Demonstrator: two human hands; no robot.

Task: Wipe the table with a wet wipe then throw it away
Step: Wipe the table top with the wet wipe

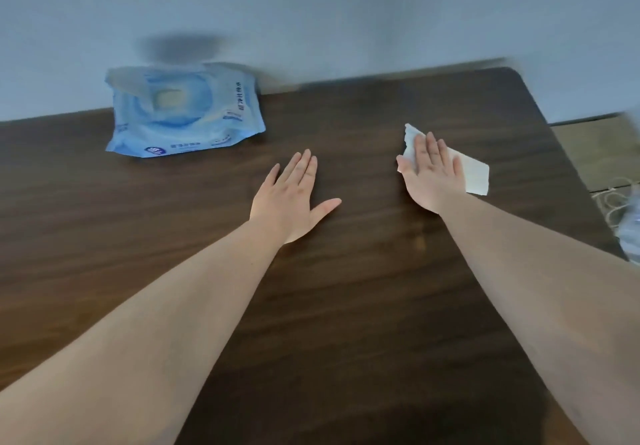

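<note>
A white wet wipe (476, 174) lies flat on the dark wooden table (346, 289), toward its far right part. My right hand (431, 173) presses flat on top of the wipe with fingers together, covering its middle; the wipe's corners show on either side. My left hand (294, 199) rests palm down on the bare wood to the left of it, fingers extended, thumb spread, holding nothing. A blue pack of wet wipes (183, 112) lies at the far left by the wall, its flap lifted.
A grey wall (311, 12) runs behind the table. The table's right edge and rounded far corner (516, 74) are close to the wipe. Beyond that edge lie a light floor (595, 154) and a blurred clear plastic object (630, 230).
</note>
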